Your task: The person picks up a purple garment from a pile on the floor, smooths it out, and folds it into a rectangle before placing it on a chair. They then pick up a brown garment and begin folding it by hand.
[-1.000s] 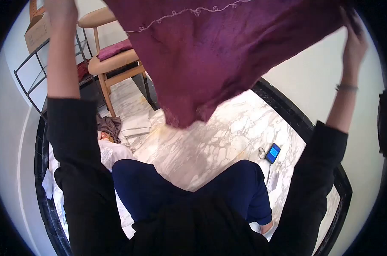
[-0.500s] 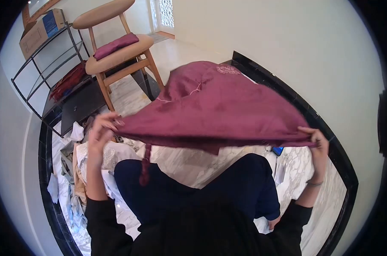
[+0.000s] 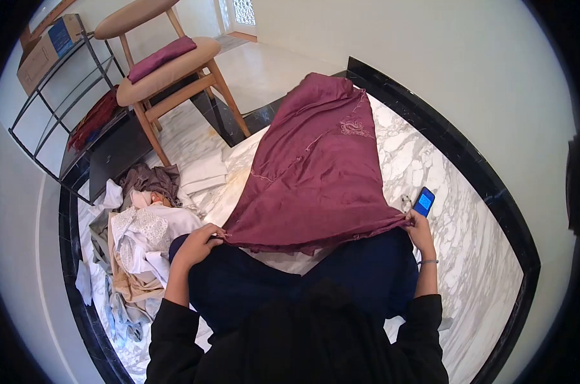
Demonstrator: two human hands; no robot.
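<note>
A maroon embroidered garment (image 3: 315, 185) lies spread over the marble floor in front of my knees, its near edge stretched between my hands. Pale embroidery shows near its far right side, and a thin line of stitching crosses the middle. My left hand (image 3: 203, 243) pinches the near left corner. At the near right corner, my right hand (image 3: 420, 230) is closed on the cloth. The near edge hangs just above my dark blue trousers. Its exact kind of garment cannot be made out.
A heap of pale clothes (image 3: 149, 237) lies to my left, with a folded white cloth (image 3: 203, 173) behind it. A phone (image 3: 424, 201) rests on the floor at right. Beyond are a wooden chair (image 3: 168, 70) bearing a folded maroon cloth (image 3: 162, 59) and a metal rack (image 3: 59, 121).
The maroon garment has come down from the air and now lies flatter on the floor. Both hands have lowered and drawn closer together, still gripping its edge. The phone is more exposed.
</note>
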